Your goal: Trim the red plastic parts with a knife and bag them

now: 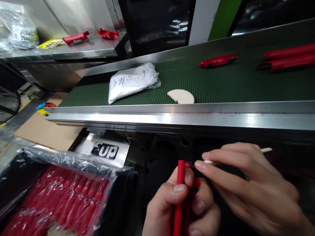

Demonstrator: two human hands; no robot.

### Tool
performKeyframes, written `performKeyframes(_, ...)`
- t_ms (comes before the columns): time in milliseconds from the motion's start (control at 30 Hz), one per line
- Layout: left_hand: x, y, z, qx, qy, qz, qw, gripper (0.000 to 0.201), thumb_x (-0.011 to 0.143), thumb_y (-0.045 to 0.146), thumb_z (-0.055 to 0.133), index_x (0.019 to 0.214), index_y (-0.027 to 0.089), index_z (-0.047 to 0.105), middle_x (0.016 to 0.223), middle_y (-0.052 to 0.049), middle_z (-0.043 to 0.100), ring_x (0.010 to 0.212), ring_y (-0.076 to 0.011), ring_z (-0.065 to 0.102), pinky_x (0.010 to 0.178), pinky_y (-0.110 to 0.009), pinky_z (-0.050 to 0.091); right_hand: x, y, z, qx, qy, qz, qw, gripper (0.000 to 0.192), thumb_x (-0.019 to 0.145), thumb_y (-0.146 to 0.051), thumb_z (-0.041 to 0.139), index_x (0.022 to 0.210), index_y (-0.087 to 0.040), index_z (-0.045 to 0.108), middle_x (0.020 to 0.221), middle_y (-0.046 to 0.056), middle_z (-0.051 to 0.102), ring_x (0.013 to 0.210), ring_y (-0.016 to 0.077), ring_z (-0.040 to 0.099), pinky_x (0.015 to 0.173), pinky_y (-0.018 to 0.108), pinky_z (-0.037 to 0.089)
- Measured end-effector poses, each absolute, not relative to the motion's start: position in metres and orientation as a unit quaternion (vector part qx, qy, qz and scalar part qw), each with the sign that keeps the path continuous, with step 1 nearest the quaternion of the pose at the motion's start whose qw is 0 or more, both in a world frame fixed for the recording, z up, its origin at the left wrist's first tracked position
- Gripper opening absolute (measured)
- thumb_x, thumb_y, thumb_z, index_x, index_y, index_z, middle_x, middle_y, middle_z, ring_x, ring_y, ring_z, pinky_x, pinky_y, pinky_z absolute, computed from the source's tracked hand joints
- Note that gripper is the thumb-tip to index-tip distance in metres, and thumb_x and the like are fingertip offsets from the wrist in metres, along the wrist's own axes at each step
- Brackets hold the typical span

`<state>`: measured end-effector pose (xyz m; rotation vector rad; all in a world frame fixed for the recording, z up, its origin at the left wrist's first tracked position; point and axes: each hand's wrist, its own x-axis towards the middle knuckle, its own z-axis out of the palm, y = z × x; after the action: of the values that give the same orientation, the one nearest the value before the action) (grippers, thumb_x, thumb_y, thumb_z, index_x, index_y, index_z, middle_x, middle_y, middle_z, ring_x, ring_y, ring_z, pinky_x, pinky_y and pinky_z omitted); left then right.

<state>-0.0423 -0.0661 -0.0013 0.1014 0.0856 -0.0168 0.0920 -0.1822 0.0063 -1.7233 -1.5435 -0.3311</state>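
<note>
My left hand (157, 207) is wrapped round a long red plastic part (177, 220), held upright and tilted, with its top end standing above the thumb. In my right hand (250, 187) is a thin cream-coloured stick (266, 150), pinched between the fingers and lying across them. Its dark, narrow tip points left and reaches close to the upper end of the red part; whether it touches cannot be told. The fingers hide much of the part and the middle of the stick.
A green ribbed conveyor (90, 90) with a metal rim carries a white plastic packet (132, 82), a cream disc piece (182, 96) and several red parts (294, 57). At lower left, a plastic-lined box (113, 181) holds many red parts. Behind stands a metal table (96, 50).
</note>
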Motion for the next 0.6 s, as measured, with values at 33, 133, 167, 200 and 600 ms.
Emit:
performKeyframes(33, -0.042, -0.067, -0.002, 0.043, 0.043, -0.004, 0.998, 0.012, 0.09, 0.032, 0.054, 0.095, 0.021, 0.052, 0.079, 0.001, 0.043, 0.052, -0.005, 0.038, 0.038, -0.012, 0.023, 0.092, -0.182, 0.006, -0.678, -0.608, -0.139, 0.388, 0.039, 0.083, 0.004, 0.057, 0.115, -0.016, 0.066, 0.109, 0.012, 0.063, 0.099, 0.0272, 0.057, 0.079, 0.046, 0.045)
performKeyframes(133, -0.042, -0.071, -0.003, 0.022, 0.047, 0.003, 0.999, 0.015, 0.091, 0.034, 0.052, 0.095, 0.02, 0.054, 0.077, 0.001, 0.043, 0.05, -0.0048, 0.037, 0.038, -0.013, 0.019, 0.093, -0.18, 0.004, -0.678, -0.609, -0.165, 0.378, 0.036, 0.084, 0.004, 0.055, 0.113, -0.016, 0.066, 0.108, 0.012, 0.063, 0.099, 0.0283, 0.056, 0.079, 0.049, 0.044)
performKeyframes(167, -0.042, -0.073, -0.003, 0.015, 0.049, 0.003, 0.999, 0.015, 0.091, 0.034, 0.052, 0.095, 0.02, 0.054, 0.077, 0.001, 0.043, 0.05, -0.005, 0.037, 0.038, -0.013, 0.018, 0.093, -0.179, 0.003, -0.676, -0.611, -0.169, 0.376, 0.036, 0.085, 0.004, 0.054, 0.112, -0.015, 0.066, 0.107, 0.013, 0.063, 0.098, 0.0284, 0.056, 0.079, 0.049, 0.044)
performKeyframes(200, -0.041, -0.074, -0.003, 0.008, 0.05, 0.003, 0.999, 0.015, 0.091, 0.035, 0.053, 0.094, 0.02, 0.054, 0.077, 0.001, 0.043, 0.05, -0.0051, 0.037, 0.038, -0.013, 0.018, 0.093, -0.18, 0.002, -0.674, -0.613, -0.171, 0.376, 0.035, 0.085, 0.004, 0.053, 0.111, -0.015, 0.066, 0.107, 0.013, 0.064, 0.098, 0.0285, 0.057, 0.078, 0.049, 0.044)
performKeyframes(600, -0.046, -0.085, -0.025, -0.11, 0.122, 0.036, 0.986, 0.012, 0.085, 0.027, 0.057, 0.085, 0.017, 0.05, 0.072, 0.002, 0.037, 0.049, -0.0052, 0.035, 0.034, -0.008, 0.026, 0.107, -0.184, 0.001, -0.754, -0.425, -0.116, 0.487, 0.038, 0.085, -0.009, 0.065, 0.118, -0.027, 0.063, 0.107, 0.001, 0.063, 0.091, 0.012, 0.059, 0.077, 0.024, 0.048)
